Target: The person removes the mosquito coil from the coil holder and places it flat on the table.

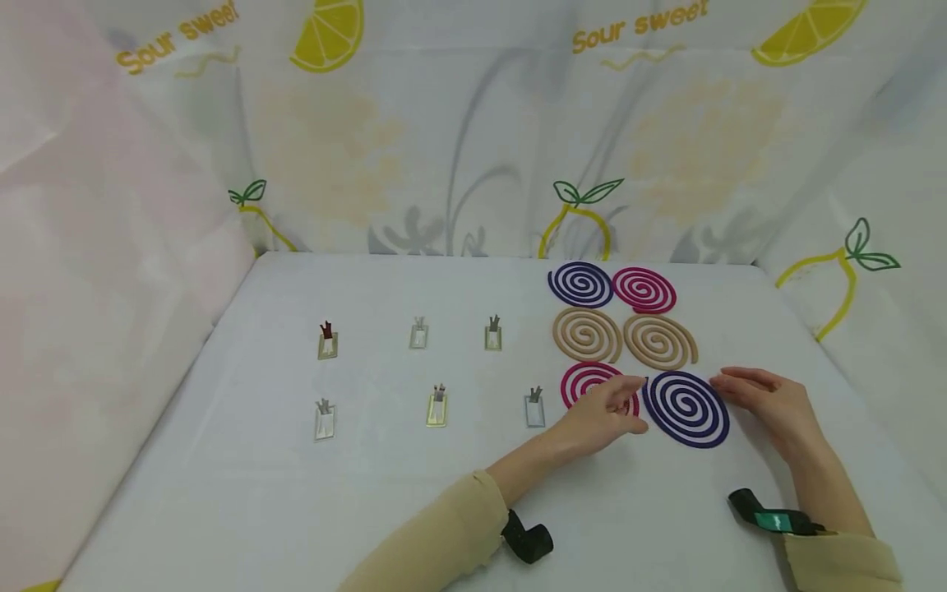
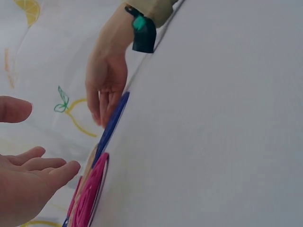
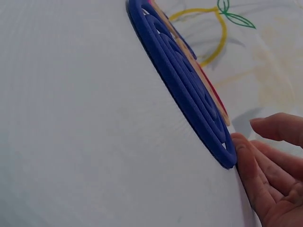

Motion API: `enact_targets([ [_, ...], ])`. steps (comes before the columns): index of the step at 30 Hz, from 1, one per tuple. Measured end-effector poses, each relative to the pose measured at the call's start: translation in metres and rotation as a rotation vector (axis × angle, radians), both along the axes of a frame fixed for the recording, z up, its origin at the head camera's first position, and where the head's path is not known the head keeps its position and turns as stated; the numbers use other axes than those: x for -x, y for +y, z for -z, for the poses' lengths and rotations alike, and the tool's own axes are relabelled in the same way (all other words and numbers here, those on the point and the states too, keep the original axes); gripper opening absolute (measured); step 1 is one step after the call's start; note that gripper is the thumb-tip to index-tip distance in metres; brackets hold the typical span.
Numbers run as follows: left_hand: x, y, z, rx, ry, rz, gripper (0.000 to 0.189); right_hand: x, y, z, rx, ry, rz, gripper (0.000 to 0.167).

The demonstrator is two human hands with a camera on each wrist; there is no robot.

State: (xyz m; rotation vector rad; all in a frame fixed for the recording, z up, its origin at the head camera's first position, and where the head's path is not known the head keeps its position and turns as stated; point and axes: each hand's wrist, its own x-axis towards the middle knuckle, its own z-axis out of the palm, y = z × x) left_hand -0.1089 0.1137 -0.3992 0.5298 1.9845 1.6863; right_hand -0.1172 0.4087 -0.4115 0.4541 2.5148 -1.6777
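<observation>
A dark blue mosquito coil (image 1: pixel 686 409) lies flat on the white table at the front right of several coils. My right hand (image 1: pixel 769 407) is at its right edge; in the right wrist view the fingertips of my right hand (image 3: pixel 272 175) touch the rim of this blue coil (image 3: pixel 182 80), thumb held apart. My left hand (image 1: pixel 601 415) hovers over the pink coil (image 1: pixel 580 378), hiding part of it, just left of the blue one. In the left wrist view, the thumb and fingers of my left hand (image 2: pixel 35 182) are spread apart and hold nothing.
Behind lie two tan coils (image 1: pixel 588 335), another blue coil (image 1: pixel 580 284) and another pink coil (image 1: pixel 644 289). Several small metal coil stands (image 1: pixel 436 407) are spread in two rows on the left. A white lemon-print cloth (image 1: pixel 473 123) hangs around the table (image 1: pixel 244 493).
</observation>
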Motion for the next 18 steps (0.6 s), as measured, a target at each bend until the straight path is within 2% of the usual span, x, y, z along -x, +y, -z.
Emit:
enact_targets([
  [5, 0.009, -0.03, -0.006, -0.057, 0.043, -0.03, 0.054, 0.0, 0.0, 0.001, 0.001, 0.006, 0.01, 0.04],
  [7, 0.011, -0.046, -0.009, -0.06, 0.068, -0.033, 0.054, -0.002, 0.001, 0.002, 0.021, 0.008, 0.009, 0.037],
  [12, 0.013, -0.093, -0.015, 0.016, 0.16, -0.051, 0.058, -0.006, 0.004, 0.004, 0.156, 0.03, 0.004, 0.02],
  [15, 0.013, -0.122, -0.017, 0.075, 0.203, -0.093, 0.06, -0.005, 0.003, 0.006, 0.214, 0.056, -0.011, 0.022],
  [18, 0.014, -0.152, -0.021, 0.076, 0.236, -0.132, 0.059, -0.002, 0.002, 0.005, 0.217, 0.054, -0.04, 0.025],
])
